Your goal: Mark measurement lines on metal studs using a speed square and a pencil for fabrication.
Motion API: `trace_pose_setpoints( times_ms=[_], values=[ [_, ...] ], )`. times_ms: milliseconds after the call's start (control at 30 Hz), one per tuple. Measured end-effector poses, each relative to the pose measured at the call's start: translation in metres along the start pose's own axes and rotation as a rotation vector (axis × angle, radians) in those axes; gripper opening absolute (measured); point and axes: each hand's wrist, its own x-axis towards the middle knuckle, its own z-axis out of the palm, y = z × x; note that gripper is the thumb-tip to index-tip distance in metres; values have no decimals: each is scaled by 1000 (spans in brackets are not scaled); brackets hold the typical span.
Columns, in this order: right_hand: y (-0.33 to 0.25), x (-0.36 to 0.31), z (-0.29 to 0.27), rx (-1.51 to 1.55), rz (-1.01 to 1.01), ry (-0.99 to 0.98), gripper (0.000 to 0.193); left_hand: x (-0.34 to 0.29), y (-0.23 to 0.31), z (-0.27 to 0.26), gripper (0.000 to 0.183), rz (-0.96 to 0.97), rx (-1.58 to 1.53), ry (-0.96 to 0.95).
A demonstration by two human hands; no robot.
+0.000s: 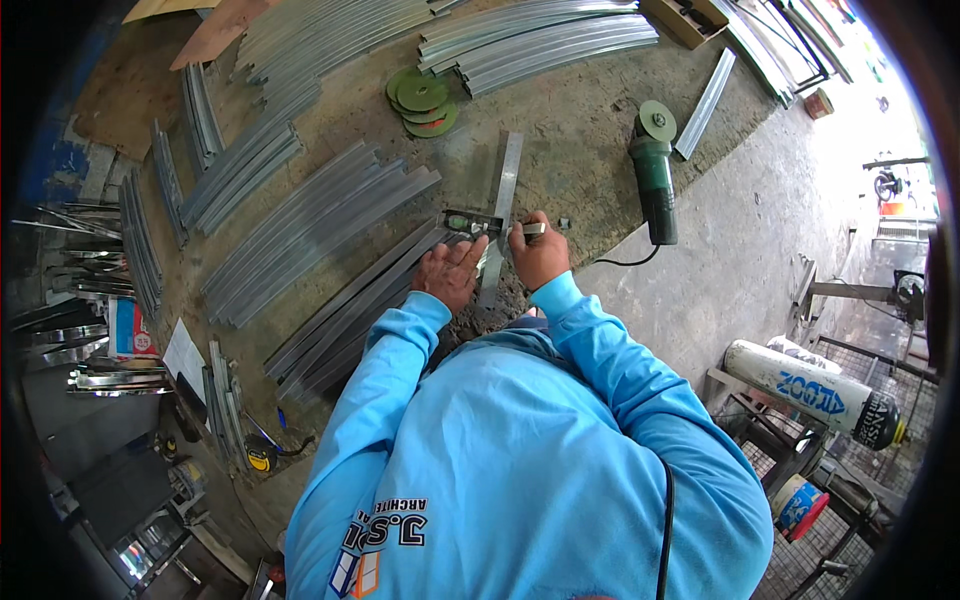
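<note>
Across the table (575, 135), metal channels (320, 235) lie in groups; the grinder (654, 185), right, lies out of hand. Measuring seems under way; how much is left cannot be told. The square (509, 165) lies by both hands: left hand (448, 272) loosely spread, right hand (540, 250) gripping a pale piece (535, 230)
</note>
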Motion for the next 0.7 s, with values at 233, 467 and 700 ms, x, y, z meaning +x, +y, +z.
trace_pose_setpoints(
  times_ms=[233, 467, 700],
  values=[
    [-4, -8, -2, -99, 49, -118, 23, 1, 1, 4, 67, -16, 33, -49],
    [44, -44, -9, -205, 166, -493, 51, 8, 0, 3, 64, -75, -35, -58],
    [58, -39, 33, 317, 210, -620, 38, -7, 7, -5, 65, -118, -156, 112]
  ],
)
